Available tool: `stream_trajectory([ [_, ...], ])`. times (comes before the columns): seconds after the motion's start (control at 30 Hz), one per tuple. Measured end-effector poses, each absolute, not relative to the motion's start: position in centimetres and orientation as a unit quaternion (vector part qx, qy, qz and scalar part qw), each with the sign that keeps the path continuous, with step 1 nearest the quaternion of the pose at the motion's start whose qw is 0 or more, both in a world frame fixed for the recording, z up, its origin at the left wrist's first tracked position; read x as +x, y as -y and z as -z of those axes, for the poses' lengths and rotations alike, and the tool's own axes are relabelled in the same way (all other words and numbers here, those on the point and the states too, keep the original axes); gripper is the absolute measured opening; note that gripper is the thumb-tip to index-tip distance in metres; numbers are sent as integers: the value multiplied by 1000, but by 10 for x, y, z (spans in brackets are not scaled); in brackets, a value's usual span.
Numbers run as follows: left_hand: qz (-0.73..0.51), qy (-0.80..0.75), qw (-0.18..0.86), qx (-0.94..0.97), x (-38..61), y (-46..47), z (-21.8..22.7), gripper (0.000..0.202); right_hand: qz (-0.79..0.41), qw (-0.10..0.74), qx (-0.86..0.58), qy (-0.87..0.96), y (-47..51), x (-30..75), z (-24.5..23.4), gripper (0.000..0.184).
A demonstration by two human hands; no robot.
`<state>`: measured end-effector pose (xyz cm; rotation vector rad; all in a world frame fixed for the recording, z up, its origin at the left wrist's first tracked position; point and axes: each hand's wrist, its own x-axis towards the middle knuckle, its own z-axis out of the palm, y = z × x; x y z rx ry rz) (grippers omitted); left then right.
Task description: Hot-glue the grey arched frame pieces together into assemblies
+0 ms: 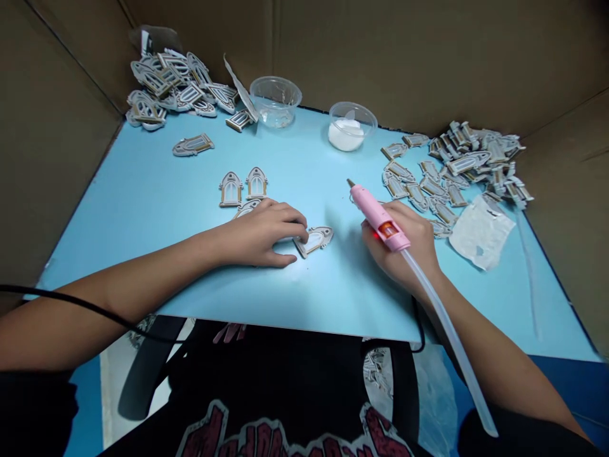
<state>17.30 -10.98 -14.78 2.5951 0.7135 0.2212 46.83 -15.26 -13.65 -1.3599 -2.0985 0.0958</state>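
Note:
My right hand (pixel 404 247) is wrapped round a pink hot glue gun (pixel 378 216). Its nozzle points up and to the left, above the table, and a long clear glue stick (pixel 450 330) trails from its back end. A small red light shows by the fingers. My left hand (pixel 269 235) rests low over the table, thumb and fingers apart. The index fingertip touches or hovers at the base of a small arched window piece (pixel 316 240); I cannot tell which. Another arched piece (pixel 247 208) lies partly hidden behind this hand, below two upright ones (pixel 231 189).
On the light blue table (pixel 152 209), arched pieces are heaped at the back left (pixel 176 82) and back right (pixel 476 152). Between them stand a clear tub (pixel 276 101) and a tub with white material (pixel 347 133). A crumpled white sheet (pixel 480 233) lies right. A black cable (pixel 85 308) crosses my left forearm.

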Motion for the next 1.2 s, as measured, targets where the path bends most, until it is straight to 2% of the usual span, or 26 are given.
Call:
stream_trajectory([
  [0.07,-92,-249,209,941,174,110,149,20,-27,318,-529,786,151,470,135,7],
  [0.23,-87,-272,228,931,176,112,146,22,-25,326,-524,787,148,470,139,7],
  [0.27,-95,-292,219,926,175,112,144,30,-26,326,-523,787,148,470,140,5],
  [0.37,-101,-334,203,915,172,112,139,76,-25,326,-513,794,149,470,143,2],
  [0.43,-68,-332,230,912,170,110,137,88,-25,328,-505,798,150,471,143,2],
  [0.6,-48,-337,287,895,170,106,137,87,-26,332,-506,796,149,472,142,3],
  [0.8,-189,-371,280,865,165,104,141,103,-37,341,-441,830,153,469,136,5],
  [0.97,-283,-339,248,862,163,105,142,107,-109,307,-361,874,159,465,135,12],
  [1.2,-253,-304,172,902,166,113,140,100,-145,247,-336,897,160,462,143,19],
])
